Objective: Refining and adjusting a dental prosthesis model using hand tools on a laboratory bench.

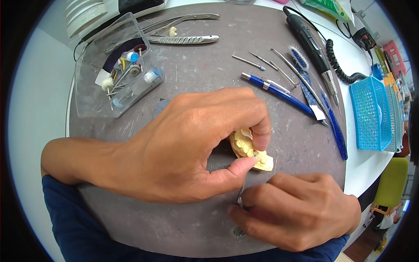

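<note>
A pale yellow dental model (265,163) with a row of teeth rests on the grey work mat in front of me. My left hand (183,144) reaches over it from the left, thumb and forefinger closed on its teeth, hiding part of it. Just nearer to me, my right hand (301,209) has its fingers curled around a thin metal instrument (240,199). The slim shaft points up toward the model beside my left thumb. Most of this instrument is hidden by my right fingers, so its exact kind does not show.
A clear plastic box (85,94) with burs and small vials stands at the far left, near pliers (183,40). Across the far right lie a blue pen (283,97), a blue-bristled brush (299,59), metal instruments and a corded handpiece (307,39). Blue basket (371,115) beyond.
</note>
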Demonstrator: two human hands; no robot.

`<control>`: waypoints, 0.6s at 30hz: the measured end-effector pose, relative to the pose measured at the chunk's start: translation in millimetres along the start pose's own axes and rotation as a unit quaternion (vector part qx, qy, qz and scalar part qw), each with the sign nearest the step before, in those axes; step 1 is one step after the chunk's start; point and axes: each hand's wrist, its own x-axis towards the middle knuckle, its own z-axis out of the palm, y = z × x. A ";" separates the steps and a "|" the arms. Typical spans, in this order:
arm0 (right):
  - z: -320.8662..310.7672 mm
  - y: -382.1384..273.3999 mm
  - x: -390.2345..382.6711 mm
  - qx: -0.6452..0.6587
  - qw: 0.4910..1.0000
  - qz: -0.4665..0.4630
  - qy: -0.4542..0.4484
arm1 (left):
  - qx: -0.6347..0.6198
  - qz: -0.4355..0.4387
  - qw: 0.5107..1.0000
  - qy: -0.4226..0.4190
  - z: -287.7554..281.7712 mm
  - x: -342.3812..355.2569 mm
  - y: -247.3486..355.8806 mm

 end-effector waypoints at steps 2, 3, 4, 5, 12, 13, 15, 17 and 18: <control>-4.4 -2.9 0.3 -0.015 1.000 0.003 -0.015 | 0.000 0.005 1.000 -0.001 0.2 0.3 0.3; -8.1 -1.4 0.8 -0.014 1.000 0.002 -0.015 | 0.002 0.005 1.000 -0.002 0.3 0.2 0.4; -14.4 1.4 0.9 0.002 1.000 0.005 -0.017 | 0.002 0.007 1.000 -0.004 0.4 0.6 0.9; -18.8 4.6 -0.2 0.018 1.000 0.008 -0.019 | 0.001 0.008 1.000 -0.004 0.5 1.1 1.2; -11.8 13.0 -9.4 0.138 0.915 0.256 0.279 | -0.002 -0.001 1.000 -0.018 -1.5 2.7 3.4; -11.3 17.8 -18.5 0.145 0.917 0.250 0.275 | -0.009 0.005 1.000 -0.011 -0.8 2.9 3.0; -12.6 23.3 -20.4 0.153 0.919 0.242 0.271 | -0.009 0.009 1.000 -0.010 0.1 3.3 2.4; -18.3 28.9 -12.6 0.195 0.944 0.120 0.236 | -0.011 0.017 1.000 -0.010 0.5 4.3 3.2; -21.0 25.9 -11.1 0.193 0.945 0.120 0.236 | -0.011 0.019 1.000 -0.007 0.5 4.6 4.0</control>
